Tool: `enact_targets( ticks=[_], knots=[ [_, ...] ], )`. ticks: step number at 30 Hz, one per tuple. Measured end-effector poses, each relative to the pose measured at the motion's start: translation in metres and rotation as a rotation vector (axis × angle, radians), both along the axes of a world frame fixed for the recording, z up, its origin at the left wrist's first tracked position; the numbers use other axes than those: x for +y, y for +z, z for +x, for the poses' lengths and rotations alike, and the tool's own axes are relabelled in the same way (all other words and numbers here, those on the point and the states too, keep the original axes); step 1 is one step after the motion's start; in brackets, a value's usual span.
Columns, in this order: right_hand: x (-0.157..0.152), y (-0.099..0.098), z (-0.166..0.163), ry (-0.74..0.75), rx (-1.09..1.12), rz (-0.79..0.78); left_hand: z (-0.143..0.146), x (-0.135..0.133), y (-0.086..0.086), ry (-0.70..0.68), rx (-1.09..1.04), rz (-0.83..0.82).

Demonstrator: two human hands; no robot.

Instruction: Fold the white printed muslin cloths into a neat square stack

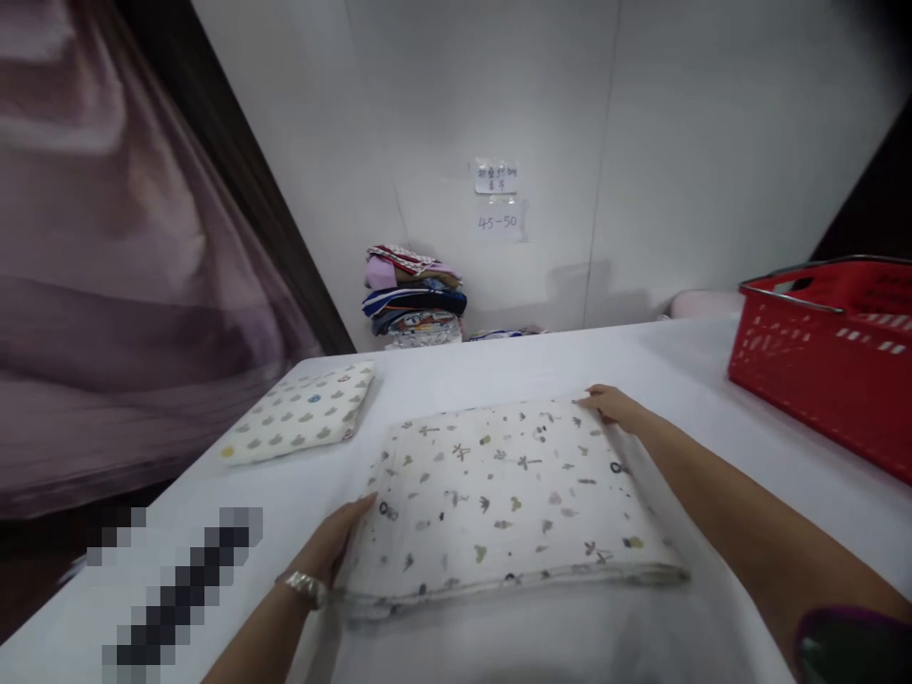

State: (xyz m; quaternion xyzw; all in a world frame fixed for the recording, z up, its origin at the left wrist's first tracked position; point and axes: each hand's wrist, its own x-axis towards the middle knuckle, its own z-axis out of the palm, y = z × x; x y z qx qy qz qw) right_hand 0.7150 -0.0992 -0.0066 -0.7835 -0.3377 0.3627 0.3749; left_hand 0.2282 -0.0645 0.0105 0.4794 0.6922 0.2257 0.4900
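Note:
A white cloth (499,494) printed with small grey, green and tan motifs lies folded into a rectangle on the white table. Its layered edge faces me. My left hand (340,532), with a pale bracelet at the wrist, grips the left edge; some of its fingers are hidden by the fabric. At the far right corner, my right hand (605,401) pinches the same cloth between thumb and fingers. A second folded cloth (303,413), cream with rows of grey motifs, rests apart at the far left of the table.
A red plastic basket (819,370) with a metal handle stands on the right. Behind the table's far edge rises a stack of folded fabrics (417,299) against the wall. Paper notes (499,223) hang above it. A pinkish curtain (142,266) drapes down at left.

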Motion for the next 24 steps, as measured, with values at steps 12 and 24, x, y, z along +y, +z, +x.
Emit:
enact_targets(
  ticks=[12, 24],
  knots=[
    [0.022, -0.011, 0.002, -0.081, -0.132, 0.258, 0.004, 0.026, 0.002, 0.036, 0.124, 0.322],
    [0.043, -0.019, -0.012, -0.031, -0.270, 0.059, -0.007, 0.058, -0.016, 0.018, 0.246, 0.138]
  ],
)
